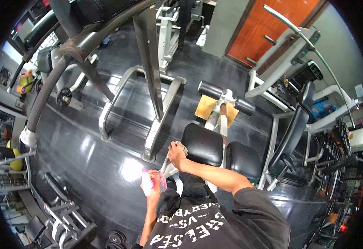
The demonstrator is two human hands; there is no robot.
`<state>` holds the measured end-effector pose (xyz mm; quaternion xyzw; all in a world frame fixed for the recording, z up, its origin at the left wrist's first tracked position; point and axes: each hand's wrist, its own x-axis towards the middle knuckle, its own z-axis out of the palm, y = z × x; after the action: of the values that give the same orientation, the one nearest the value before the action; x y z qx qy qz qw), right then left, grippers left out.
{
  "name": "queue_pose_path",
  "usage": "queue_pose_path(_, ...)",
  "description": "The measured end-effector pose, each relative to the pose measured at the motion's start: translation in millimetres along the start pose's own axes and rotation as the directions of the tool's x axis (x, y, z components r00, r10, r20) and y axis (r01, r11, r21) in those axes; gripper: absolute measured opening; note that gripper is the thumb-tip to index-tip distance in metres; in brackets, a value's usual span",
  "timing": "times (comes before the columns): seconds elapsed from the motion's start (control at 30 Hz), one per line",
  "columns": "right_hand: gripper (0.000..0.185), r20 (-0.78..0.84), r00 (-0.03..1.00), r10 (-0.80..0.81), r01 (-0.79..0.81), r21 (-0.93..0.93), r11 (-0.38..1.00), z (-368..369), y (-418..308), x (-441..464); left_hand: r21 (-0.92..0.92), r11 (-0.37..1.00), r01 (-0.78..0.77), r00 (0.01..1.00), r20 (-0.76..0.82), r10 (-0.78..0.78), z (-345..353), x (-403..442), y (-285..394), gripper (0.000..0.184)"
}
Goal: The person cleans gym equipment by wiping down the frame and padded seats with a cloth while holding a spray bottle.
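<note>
Holding a pink-and-white spray bottle [150, 182] in the left hand [153, 182], with the right hand [176, 155] closely beside a black padded seat [203, 143], above a shiny dark floor [94, 166], among metal-framed gym machines [156, 128].

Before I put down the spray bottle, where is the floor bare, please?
The widest bare floor is left of the spray bottle, between the silver frame and the machine at lower left. Smaller room shows between the frame's two side bars. Crowded: around the right hand, close beside the larger black seat.
</note>
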<state>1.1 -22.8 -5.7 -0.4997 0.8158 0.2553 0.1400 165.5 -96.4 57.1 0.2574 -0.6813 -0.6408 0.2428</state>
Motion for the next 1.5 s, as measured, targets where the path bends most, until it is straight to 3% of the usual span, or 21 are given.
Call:
queue_pose_path(0.07, 0.024, -0.196, 0.981, -0.006, 0.007, 0.006, 1.0, 4.9, 2.3, -22.7, 0.064, 0.996, -0.058, 0.997, 0.054, 0.054, -7.2, 0.9, 4.9, 0.01)
queue_pose_path(0.1, 0.023, -0.254, 0.967, 0.014, 0.002, 0.062, 0.998, 10.1, 4.4, -32.2, -0.038, 0.995, 0.089, 0.995, 0.041, -0.087, -11.1, -3.4, 1.2, 0.013)
queue_pose_path(0.13, 0.023, -0.248, 0.968, 0.037, -0.022, 0.061, 0.998, 20.2, 6.4, -39.7, -0.049, 0.995, 0.083, 0.995, 0.063, -0.08, -14.7, -4.5, -2.9, 0.013)
queue_pose_path(0.23, 0.028, -0.587, 0.805, 0.086, 0.037, 0.195, 0.98, 48.0, 16.3, -69.7, -0.077, 0.996, 0.044, 0.989, 0.143, -0.033, -29.0, -5.4, -31.0, 0.016)
queue_pose_path(0.33, 0.031, -0.637, 0.762, 0.119, 0.02, 0.206, 0.978, 66.9, 22.0, -100.1, -0.155, 0.971, 0.183, 0.97, 0.186, -0.153, -28.4, -8.9, 2.1, 0.019)
queue_pose_path(0.53, 0.033, -0.68, 0.712, 0.175, -0.046, 0.204, 0.978, 102.7, 31.7, -159.3, -0.142, 0.983, 0.117, 0.957, 0.282, -0.073, -28.4, -13.9, -6.8, 0.019)
queue_pose_path(0.67, 0.036, -0.616, 0.757, 0.219, -0.096, 0.227, 0.969, 119.0, 39.0, -187.3, -0.116, 0.991, 0.068, 0.946, 0.325, -0.027, -23.0, -15.2, -3.7, 0.019)
queue_pose_path(0.8, 0.037, -0.551, 0.793, 0.261, -0.059, 0.356, 0.933, 136.1, 47.2, -215.4, -0.146, 0.986, 0.083, 0.937, 0.349, -0.027, -14.0, -15.6, 8.1, 0.019)
queue_pose_path(0.93, 0.038, -0.462, 0.795, 0.393, -0.043, 0.605, 0.795, 143.6, 51.4, -229.1, -0.113, 0.991, 0.066, 0.937, 0.35, -0.022, 0.6, -14.3, 15.1, 0.015)
queue_pose_path(1.0, 0.035, -0.286, 0.785, 0.549, 0.01, 0.893, 0.45, 143.0, 55.3, -230.6, -0.109, 0.99, 0.09, 0.939, 0.339, -0.048, 10.3, -12.7, 21.1, 0.014)
queue_pose_path(1.03, 0.032, -0.15, 0.803, 0.576, 0.073, 0.985, 0.155, 143.8, 61.7, -228.1, -0.108, 0.99, 0.092, 0.94, 0.338, -0.051, 15.9, -11.1, 16.1, 0.014)
queue_pose_path(1.07, 0.032, -0.147, 0.805, 0.575, 0.071, 0.986, 0.153, 144.5, 62.9, -226.7, -0.117, 0.99, 0.079, 0.94, 0.34, -0.035, 22.6, -8.8, 6.8, 0.015)
queue_pose_path(1.1, 0.035, 0.017, 0.731, 0.682, 0.159, 0.968, -0.194, 142.1, 62.1, -224.5, -0.125, 0.99, 0.067, 0.939, 0.343, -0.02, 29.1, -7.3, 5.7, 0.016)
queue_pose_path(1.13, 0.038, 0.212, 0.666, 0.716, 0.275, 0.822, -0.499, 140.9, 63.7, -223.5, -0.123, 0.99, 0.068, 0.94, 0.342, -0.023, 34.3, -6.2, 5.5, 0.016)
queue_pose_path(1.2, 0.039, 0.246, 0.666, 0.704, 0.347, 0.733, -0.585, 162.3, 71.8, -210.7, -0.036, 0.996, 0.078, 0.932, 0.357, -0.06, 46.8, -0.7, 11.1, 0.014)
queue_pose_path(1.23, 0.039, 0.309, 0.777, 0.548, 0.417, 0.4, -0.816, 165.0, 77.3, -205.5, -0.03, 0.996, 0.08, 0.934, 0.352, -0.064, 53.4, 1.2, 16.9, 0.014)
queue_pose_path(1.27, 0.04, 0.291, 0.88, 0.376, 0.392, 0.002, -0.92, 166.9, 81.8, -198.2, -0.047, 0.992, 0.115, 0.934, 0.345, -0.092, 59.5, 2.9, 23.0, 0.011)
queue_pose_path(1.33, 0.042, 0.272, 0.895, 0.354, 0.383, -0.059, -0.922, 148.5, 94.4, -192.2, -0.055, 0.987, 0.149, 0.937, 0.328, -0.123, 71.1, 7.4, 26.7, 0.009)
queue_pose_path(1.4, 0.039, 0.139, 0.959, 0.246, 0.276, -0.278, -0.92, 135.0, 109.6, -184.9, -0.039, 0.995, 0.088, 0.937, 0.343, -0.07, 80.0, 13.1, 17.5, 0.006)
queue_pose_path(1.43, 0.038, 0.146, 0.967, 0.207, 0.24, -0.265, -0.934, 121.2, 118.8, -180.4, -0.002, 1.0, 0.003, 0.926, 0.377, -0.002, 82.9, 16.1, 15.2, 0.022)
queue_pose_path(1.5, 0.039, 0.156, 0.972, 0.173, 0.199, -0.172, -0.965, 122.2, 134.2, -159.0, 0.01, 1.0, 0.002, 0.934, 0.358, -0.005, 87.7, 18.7, 13.5, 0.022)
